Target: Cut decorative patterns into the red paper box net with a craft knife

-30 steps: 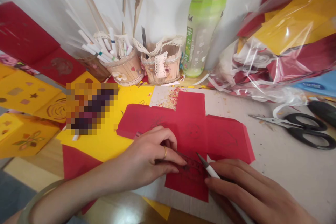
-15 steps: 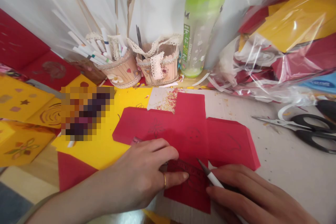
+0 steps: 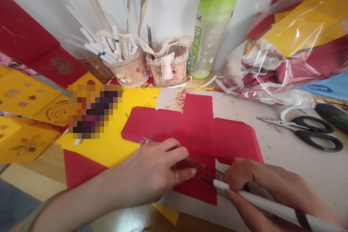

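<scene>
A red paper cutout in a cross shape, like an unfolded box (image 3: 199, 116), lies flat with faint drawings on its panels. My left hand (image 3: 160, 166), a ring on one finger, presses a clear ruler (image 3: 219, 175) down across its lower part, fingers curled and thumb laid along it. Most of the ruler's middle is hidden under that hand. In my right hand (image 3: 261, 185) is a white pencil (image 3: 255, 201) with a dark grey tip and a black band. Its tip meets or hovers just over the lower red panel, close to the ruler's edge; I cannot tell which.
Black-handled scissors (image 3: 317, 132) lie open on the right of the grey board (image 3: 285, 156). Behind stand two decorated wooden cups (image 3: 130, 69) with pens, a green-capped bottle (image 3: 209, 36) and a plastic bag of paper (image 3: 293, 43). Yellow paper (image 3: 108, 152) and yellow boxes (image 3: 29, 116) are at left.
My right hand has lowered the pencil to a flatter slant, its tip now nearer me, below the ruler. The ruler's right end now shows past the paper. The view has shifted slightly.
</scene>
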{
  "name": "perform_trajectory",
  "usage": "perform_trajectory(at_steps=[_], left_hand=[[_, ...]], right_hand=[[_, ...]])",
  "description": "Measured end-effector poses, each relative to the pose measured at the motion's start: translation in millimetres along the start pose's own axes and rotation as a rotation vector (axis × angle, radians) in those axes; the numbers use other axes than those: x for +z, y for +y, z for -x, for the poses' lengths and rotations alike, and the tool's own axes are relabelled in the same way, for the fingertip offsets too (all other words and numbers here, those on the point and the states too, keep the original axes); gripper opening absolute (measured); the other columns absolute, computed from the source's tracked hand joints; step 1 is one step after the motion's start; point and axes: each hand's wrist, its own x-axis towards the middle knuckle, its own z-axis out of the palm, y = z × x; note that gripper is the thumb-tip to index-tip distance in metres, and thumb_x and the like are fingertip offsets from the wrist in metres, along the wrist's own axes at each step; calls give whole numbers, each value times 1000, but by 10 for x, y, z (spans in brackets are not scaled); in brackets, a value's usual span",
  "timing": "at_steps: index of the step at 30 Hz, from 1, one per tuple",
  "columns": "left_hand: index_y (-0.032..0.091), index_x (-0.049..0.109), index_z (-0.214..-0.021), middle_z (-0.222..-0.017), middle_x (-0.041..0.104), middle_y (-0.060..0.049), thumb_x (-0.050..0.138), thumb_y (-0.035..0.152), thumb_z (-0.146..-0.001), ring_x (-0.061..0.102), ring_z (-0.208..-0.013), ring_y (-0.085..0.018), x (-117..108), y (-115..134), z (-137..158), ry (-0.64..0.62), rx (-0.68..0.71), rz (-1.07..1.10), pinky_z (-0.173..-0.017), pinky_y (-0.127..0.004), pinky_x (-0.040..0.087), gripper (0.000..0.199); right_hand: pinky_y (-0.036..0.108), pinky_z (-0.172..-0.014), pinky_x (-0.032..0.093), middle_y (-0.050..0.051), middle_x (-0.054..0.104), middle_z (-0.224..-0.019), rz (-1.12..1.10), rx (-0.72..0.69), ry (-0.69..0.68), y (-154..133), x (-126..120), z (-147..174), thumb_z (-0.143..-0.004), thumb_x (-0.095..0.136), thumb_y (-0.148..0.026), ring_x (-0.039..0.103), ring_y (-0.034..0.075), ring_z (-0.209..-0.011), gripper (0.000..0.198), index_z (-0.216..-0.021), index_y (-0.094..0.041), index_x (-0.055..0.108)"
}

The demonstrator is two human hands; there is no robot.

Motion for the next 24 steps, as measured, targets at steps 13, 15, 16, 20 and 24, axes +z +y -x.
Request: perform_trajectory(at_steps=[13,15,16,20,24], left_hand=[[27,57,-101,-95,52,2,48,33,-95,45,-87,-14,96,-13,49,42,-37,-54,-52,-26,26,13],[27,58,-101,-95,52,1,47,33,-95,45,-87,-14,91,-16,51,36,-23,-65,-51,-25,26,14],[27,58,-101,-95,52,1,48,33,-95,45,-87,-14,91,-17,52,34,-19,-67,-52,-25,27,14],[28,59,-101,-95,52,0,50,32,-94,46,-87,-13,101,-18,54,27,-40,-53,-55,-22,32,13],[28,59,-101,-96,51,1,45,33,-96,47,-86,-13,89,-17,48,41,-49,-35,-51,-22,30,15]], right_hand=[[17,-40,37,-7,51,-56,107,-115,-108,29,16,-51,-85,51,-13,47,7,-42,15,-77,-24,45],[18,-39,36,-7,51,-56,126,-129,-117,5,1,-71,-85,50,-14,47,7,-43,13,-76,-23,46],[19,-40,36,-6,51,-57,136,-135,-123,-12,-10,-84,-86,49,-15,47,7,-43,13,-76,-23,47],[19,-43,37,-5,51,-58,232,-156,-170,-102,-72,-142,-86,44,-14,49,8,-47,16,-73,-22,46],[18,-42,35,-6,50,-57,310,-150,-264,-201,-117,-187,-87,45,-15,50,7,-45,15,-74,-23,44]])
